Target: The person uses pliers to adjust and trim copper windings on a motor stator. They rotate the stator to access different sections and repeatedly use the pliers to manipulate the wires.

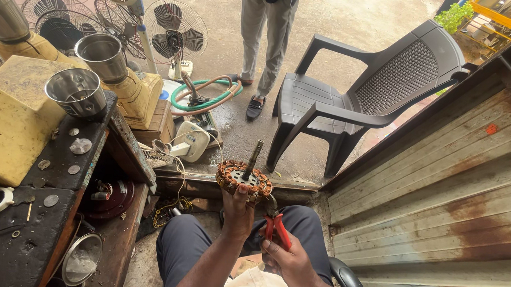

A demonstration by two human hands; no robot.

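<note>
At center frame, the left hand (238, 212) grips one copper-wound motor coil (243, 179), fingers curled under its rim; the right hand (289, 259) closes around one pair of red-handled pliers (277, 226). Beyond — one gray plastic chair (363, 91), three steel jars (76, 92) and three fans (175, 31) at upper left.
</note>
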